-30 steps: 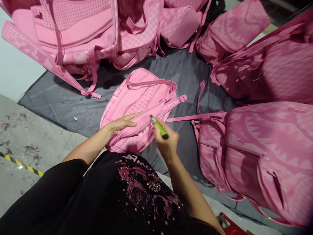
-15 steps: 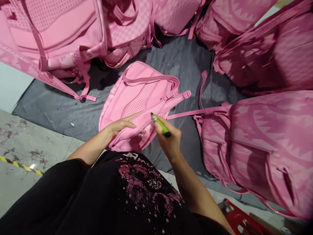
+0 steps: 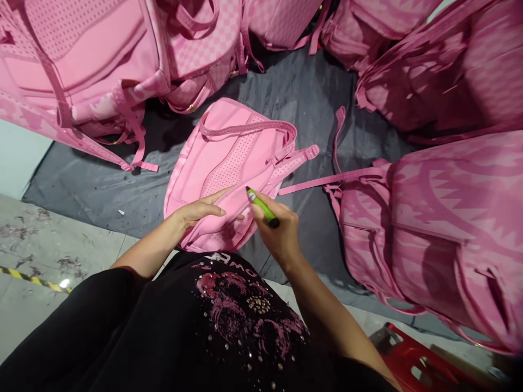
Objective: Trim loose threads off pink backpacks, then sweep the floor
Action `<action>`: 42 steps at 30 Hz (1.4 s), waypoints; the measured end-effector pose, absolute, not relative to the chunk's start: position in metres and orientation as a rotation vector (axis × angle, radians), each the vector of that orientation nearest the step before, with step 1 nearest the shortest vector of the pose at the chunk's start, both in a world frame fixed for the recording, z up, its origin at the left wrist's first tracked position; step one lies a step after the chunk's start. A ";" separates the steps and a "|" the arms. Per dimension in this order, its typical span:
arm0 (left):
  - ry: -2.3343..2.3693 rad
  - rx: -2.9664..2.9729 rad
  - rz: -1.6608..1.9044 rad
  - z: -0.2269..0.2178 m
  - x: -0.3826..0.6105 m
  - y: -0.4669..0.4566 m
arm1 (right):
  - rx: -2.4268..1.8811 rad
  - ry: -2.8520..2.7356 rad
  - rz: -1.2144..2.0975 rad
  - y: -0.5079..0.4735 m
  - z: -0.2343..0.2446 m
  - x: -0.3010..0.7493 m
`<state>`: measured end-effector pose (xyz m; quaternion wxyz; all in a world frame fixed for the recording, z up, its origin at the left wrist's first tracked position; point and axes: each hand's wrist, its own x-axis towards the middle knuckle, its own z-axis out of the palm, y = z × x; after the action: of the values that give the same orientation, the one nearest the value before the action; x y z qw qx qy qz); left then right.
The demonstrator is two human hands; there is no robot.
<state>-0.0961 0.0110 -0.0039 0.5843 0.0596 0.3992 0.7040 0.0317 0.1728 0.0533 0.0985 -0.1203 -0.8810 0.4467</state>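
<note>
One strap (image 3: 241, 196) of pink backpack (image 3: 231, 142), mid-frame | left hand (image 3: 199, 211) pinching strap | right hand (image 3: 279, 227) pinching green marker (image 3: 265, 209), tip near strap | risk — stray ink, should strap slip

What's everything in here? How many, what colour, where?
Flat fabric backpack: one, pink, middle
Slim plastic marker: one, green and black, tip at that backpack
Bigger patterned fabric backpacks: several, too overlapped to count, pink, left, back, right
Thin sheet: one, dark grey, under the backpacks
Tiled floor: one, grey, left and bottom right
Striped tape: one, yellow-and-black, left floor
Scattered bits: many, dark, left floor
Tiny scrap: one, white, sheet's left part
Pale surface: one, whitish, left edge
Plastic object with holes: one, red, bottom right
Sparkly shirt: one, black and pink, bottom
Left hand: one, bare, gripping the flat backpack
Right hand: one, bare, holding the marker
</note>
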 end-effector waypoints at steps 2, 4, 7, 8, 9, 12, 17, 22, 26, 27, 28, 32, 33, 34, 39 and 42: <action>0.978 0.142 1.640 -0.004 -0.095 0.010 | -0.259 -2.647 1.351 0.171 0.053 0.034; 1.023 0.146 1.631 -0.004 -0.095 0.008 | -0.214 -2.656 1.333 0.170 0.052 0.036; 1.014 0.152 1.620 -0.004 -0.094 0.007 | -0.325 -2.596 1.228 0.169 0.052 0.038; 1.027 0.161 1.626 -0.004 -0.094 0.006 | -0.291 -2.602 1.257 0.169 0.052 0.039; 1.053 0.175 1.633 -0.003 -0.094 0.006 | -0.222 -2.624 1.312 0.169 0.052 0.040; 1.070 0.193 1.626 -0.001 -0.093 0.006 | -0.203 -2.614 1.295 0.171 0.052 0.041; 1.157 0.209 1.604 0.006 -0.090 0.006 | -0.187 -2.655 1.246 0.171 0.051 0.045; 1.082 0.181 1.574 0.009 -0.088 0.006 | -0.321 -2.530 1.205 0.170 0.051 0.047; 1.145 0.181 1.586 0.010 -0.087 0.006 | -0.166 -2.568 1.296 0.171 0.050 0.048; 1.115 0.180 1.580 0.010 -0.087 0.005 | -0.220 -2.526 1.251 0.172 0.049 0.048; 1.084 0.179 1.577 0.010 -0.087 0.005 | -0.275 -2.498 1.206 0.172 0.049 0.048; 1.150 0.191 1.606 0.011 -0.087 0.003 | -0.157 -2.623 1.256 0.172 0.049 0.050; 1.158 0.186 1.606 0.011 -0.087 0.003 | -0.161 -2.611 1.249 0.172 0.049 0.050; 1.145 0.179 1.597 0.011 -0.087 0.002 | -0.208 -2.571 1.215 0.171 0.049 0.050; 1.185 0.178 1.599 0.009 -0.085 0.003 | -0.094 -2.612 1.246 0.170 0.048 0.049; 1.162 0.212 1.620 0.007 -0.085 0.004 | -0.203 -2.521 1.163 0.172 0.049 0.048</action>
<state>-0.0845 0.0041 0.0074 0.5381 0.0890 0.4883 0.6812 0.0482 0.1721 0.0488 0.1780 -0.0717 -0.8912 0.4111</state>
